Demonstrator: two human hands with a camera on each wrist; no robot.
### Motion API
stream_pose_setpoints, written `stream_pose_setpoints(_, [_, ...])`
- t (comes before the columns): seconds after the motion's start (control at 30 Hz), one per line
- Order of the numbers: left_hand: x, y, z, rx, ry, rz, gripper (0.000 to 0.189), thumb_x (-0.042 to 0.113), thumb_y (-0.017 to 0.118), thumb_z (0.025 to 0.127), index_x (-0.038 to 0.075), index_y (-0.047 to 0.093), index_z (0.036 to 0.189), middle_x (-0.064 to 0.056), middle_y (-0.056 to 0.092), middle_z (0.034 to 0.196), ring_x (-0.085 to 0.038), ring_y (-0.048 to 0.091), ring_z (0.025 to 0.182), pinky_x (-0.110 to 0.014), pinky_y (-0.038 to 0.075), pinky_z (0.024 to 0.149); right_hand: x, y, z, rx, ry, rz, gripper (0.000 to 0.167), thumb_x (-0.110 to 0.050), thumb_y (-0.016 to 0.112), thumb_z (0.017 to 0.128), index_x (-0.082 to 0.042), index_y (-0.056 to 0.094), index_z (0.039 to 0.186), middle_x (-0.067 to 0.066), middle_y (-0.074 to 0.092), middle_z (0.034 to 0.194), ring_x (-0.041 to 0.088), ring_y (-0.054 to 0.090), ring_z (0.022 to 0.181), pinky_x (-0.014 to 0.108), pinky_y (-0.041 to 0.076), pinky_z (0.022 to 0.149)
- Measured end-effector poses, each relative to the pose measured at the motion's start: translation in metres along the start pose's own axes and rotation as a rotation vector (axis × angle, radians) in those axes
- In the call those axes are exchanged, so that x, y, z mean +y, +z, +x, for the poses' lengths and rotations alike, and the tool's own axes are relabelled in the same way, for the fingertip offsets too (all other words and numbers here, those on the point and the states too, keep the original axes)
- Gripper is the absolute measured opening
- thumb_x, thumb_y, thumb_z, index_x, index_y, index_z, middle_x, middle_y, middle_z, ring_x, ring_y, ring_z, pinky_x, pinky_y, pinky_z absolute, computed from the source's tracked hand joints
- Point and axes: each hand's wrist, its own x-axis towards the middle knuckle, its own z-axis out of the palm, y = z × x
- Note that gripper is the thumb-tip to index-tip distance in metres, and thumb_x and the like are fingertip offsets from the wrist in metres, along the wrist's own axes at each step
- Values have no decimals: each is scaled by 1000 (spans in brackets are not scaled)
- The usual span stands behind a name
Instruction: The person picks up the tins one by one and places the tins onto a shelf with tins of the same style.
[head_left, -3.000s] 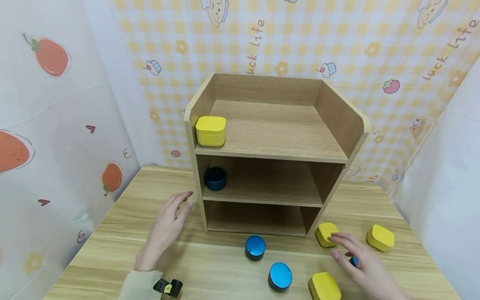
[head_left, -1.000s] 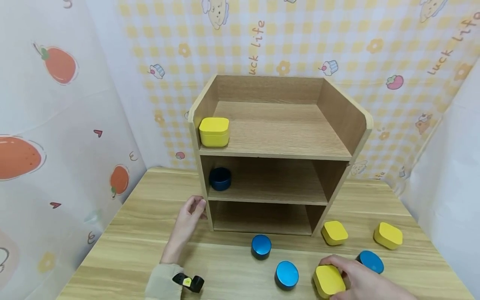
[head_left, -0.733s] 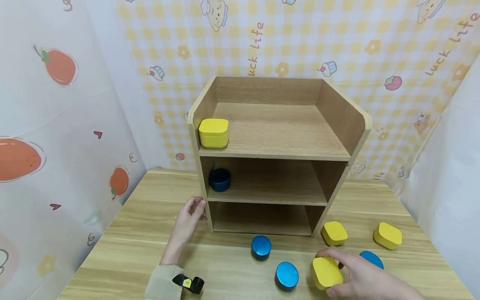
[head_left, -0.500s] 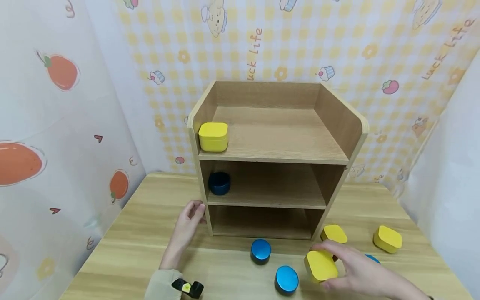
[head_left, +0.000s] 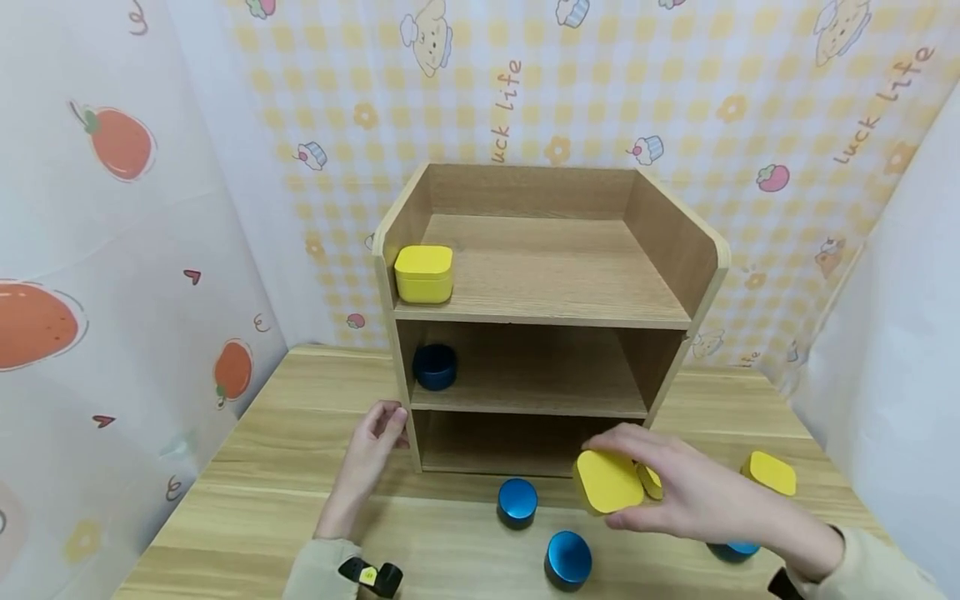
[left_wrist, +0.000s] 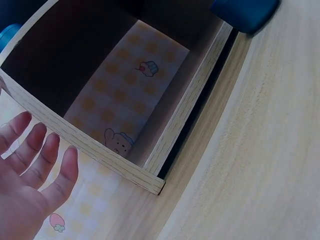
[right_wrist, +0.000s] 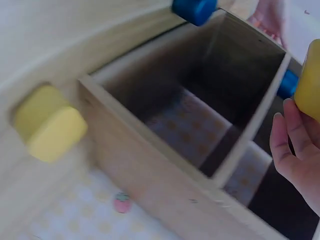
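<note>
My right hand (head_left: 675,487) holds a yellow box (head_left: 609,482) with rounded corners, fingers on its far side and thumb below, in front of the lowest shelf opening. In the right wrist view the same yellow box (right_wrist: 309,82) shows at the right edge. My left hand (head_left: 377,437) rests at the left side panel of the wooden shelf unit (head_left: 555,318); in the left wrist view its loosely bent fingers (left_wrist: 65,177) lie along that panel's edge. On the top shelf, at left, stands another yellow box (head_left: 424,275). Below it, a dark blue round tin (head_left: 435,367) sits on the middle shelf.
Two blue round tins (head_left: 517,502) stand on the table before the unit. A third blue tin (head_left: 733,552) is partly hidden under my right forearm. A yellow box (head_left: 770,472) stands at right, and another yellow box (right_wrist: 50,122) stands beside the unit's right side.
My right hand has taken hold of a front yellow box and carried it up and left toward the unit. My left hand came to the left panel earlier and has stayed there.
</note>
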Motion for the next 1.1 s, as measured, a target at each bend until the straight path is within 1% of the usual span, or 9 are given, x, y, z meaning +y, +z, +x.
stream_pose_setpoints(0.2, [-2, 0, 1, 0, 9, -3, 24, 16, 51, 103, -5, 54, 114, -10, 58, 93, -21, 61, 79, -43, 56, 76, -12, -15, 27, 20, -112, -20, 63, -35, 79, 83, -16, 51, 136, -8, 56, 123, 7, 53, 99, 26, 52, 76])
stream_pose_setpoints(0.37, [-2, 0, 1, 2, 8, 0, 25, 17, 52, 103, -6, 54, 113, -11, 58, 93, -20, 60, 79, -41, 56, 76, -23, -32, 50, 37, -186, -25, 63, -30, 81, 82, -15, 52, 135, -6, 56, 125, 8, 54, 102, 25, 51, 80])
stream_pose_setpoints(0.47, [-1, 0, 1, 1, 4, 1, 26, 18, 52, 103, -6, 55, 113, -11, 57, 93, -20, 61, 79, -42, 56, 76, -28, -43, 62, 41, -191, -36, 63, -32, 81, 82, -15, 51, 136, -6, 56, 125, 7, 55, 101, 25, 50, 80])
stream_pose_setpoints(0.67, [-2, 0, 1, 1, 6, 2, 25, 17, 52, 103, -6, 54, 113, -8, 57, 91, -21, 61, 78, -41, 56, 76, -37, -62, 84, 57, -172, -71, 65, -39, 81, 81, -17, 52, 135, -10, 56, 124, 4, 53, 102, 23, 48, 83])
stream_pose_setpoints(0.8, [-3, 0, 0, 2, 4, 7, 25, 18, 51, 103, -5, 54, 113, -9, 57, 92, -20, 60, 79, -41, 56, 76, -40, -72, 98, 89, -194, -76, 66, -34, 83, 79, -14, 53, 135, -8, 58, 121, 7, 54, 100, 27, 48, 84])
stream_pose_setpoints(0.93, [-2, 1, 0, 2, 5, 2, 26, 18, 51, 103, -6, 54, 112, -11, 57, 92, -18, 60, 79, -44, 56, 77, -41, -81, 114, 121, -217, -68, 67, -28, 85, 78, -10, 53, 134, -5, 60, 118, 9, 55, 96, 31, 49, 80])
stream_pose_setpoints(1.0, [-2, 1, 0, -2, 6, -1, 26, 18, 51, 103, -6, 54, 113, -10, 57, 92, -18, 60, 79, -44, 56, 77, -42, -86, 121, 130, -207, -68, 67, -27, 85, 77, -9, 54, 134, -4, 61, 118, 10, 56, 96, 32, 50, 79])
stream_pose_setpoints(1.1, [-2, 0, 1, -6, 10, -4, 25, 17, 51, 103, -6, 54, 113, -10, 57, 92, -18, 60, 80, -42, 56, 76, -41, -91, 132, 123, -179, -72, 67, -29, 84, 78, -9, 53, 134, -1, 61, 121, 12, 56, 98, 36, 52, 78])
